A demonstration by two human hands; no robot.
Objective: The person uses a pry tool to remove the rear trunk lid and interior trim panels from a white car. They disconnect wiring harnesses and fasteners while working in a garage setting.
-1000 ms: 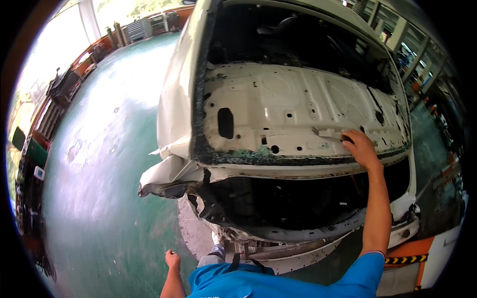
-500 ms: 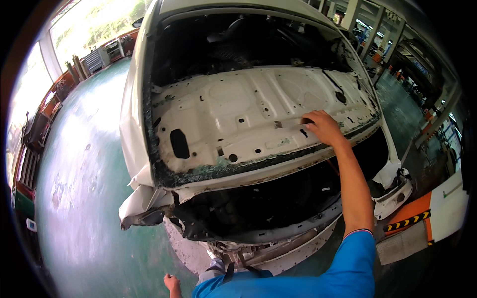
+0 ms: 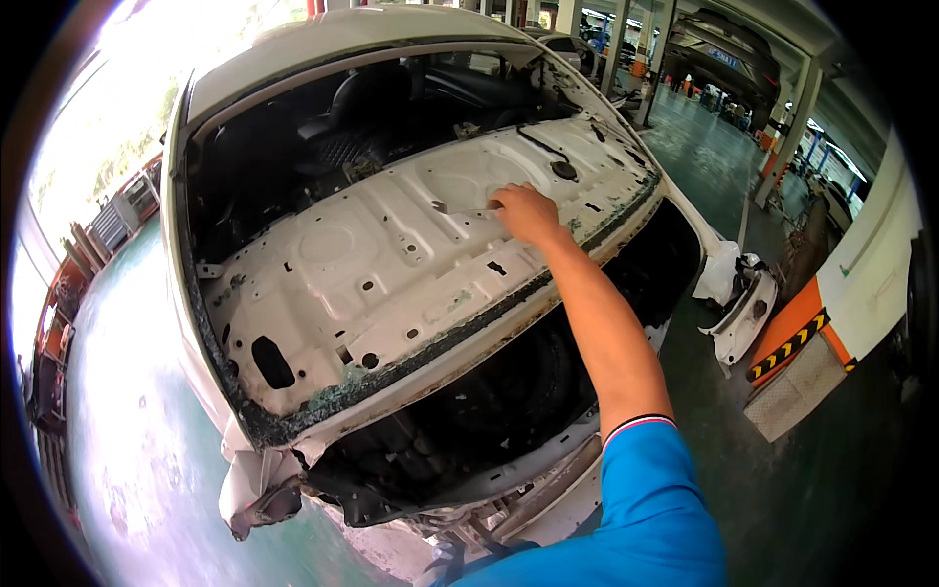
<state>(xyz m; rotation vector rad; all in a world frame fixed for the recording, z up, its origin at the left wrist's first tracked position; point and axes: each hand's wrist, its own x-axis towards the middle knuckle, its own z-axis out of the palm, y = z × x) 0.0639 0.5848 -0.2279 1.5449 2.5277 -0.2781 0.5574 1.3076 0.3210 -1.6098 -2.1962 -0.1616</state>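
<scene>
My right hand [image 3: 524,211] reaches over the white, bare metal rear shelf [image 3: 333,284] of a damaged car, its fingers closed on a flat, light metal tool [image 3: 471,209] that lies low over the panel. The panel has stamped ribs and several holes, with crumbled glass [image 3: 333,399] and dark sealant along its near edge. Below that edge is the dark open trunk [image 3: 489,391], with torn, bent bodywork [image 3: 259,484] at the left. My left hand is out of view.
A dark cabin with seats [image 3: 362,108] lies beyond the shelf. A detached-looking bumper piece [image 3: 743,318], an orange-and-white post [image 3: 841,303] with striped edging and a raised car [image 3: 719,64] are at the right. Cylinders [image 3: 83,254] and cabinets line the left wall.
My view has swung right. My right hand with the tool has moved farther across the panel toward the far side. My left hand has dropped out of view.
</scene>
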